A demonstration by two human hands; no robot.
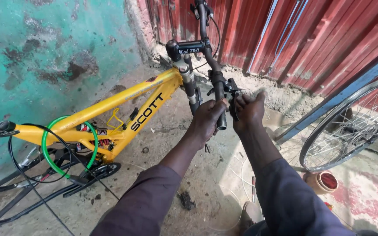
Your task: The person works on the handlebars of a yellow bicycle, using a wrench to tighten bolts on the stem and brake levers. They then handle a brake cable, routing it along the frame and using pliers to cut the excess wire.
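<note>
While the yellow frame (110, 105) lies on the ground without wheels, the bare end of the handlebar (218, 94) is gripped by the left hand (207, 119), fingers curled tight around it; just right of the bar, the brake lever (232, 89) is pinched by the right hand (249, 109). Judged from this, the lever is seated but no grip is fitted; a loose wheel (351, 126) stands well right of the bar, and a green cable (47, 146) loops at the frame's rear.

Teal wall (44, 52), stained, at 10 o'clock. Red corrugated sheeting (311, 39) from 12 to 2 o'clock. Loose wheel (351, 126) at 3 o'clock, leaning against blue bar (355, 85). Small brown pot (322, 181) at 4 o'clock, just below wheel. Thin wire loops (237, 175) on concrete floor (167, 131) near 5 o'clock.
</note>
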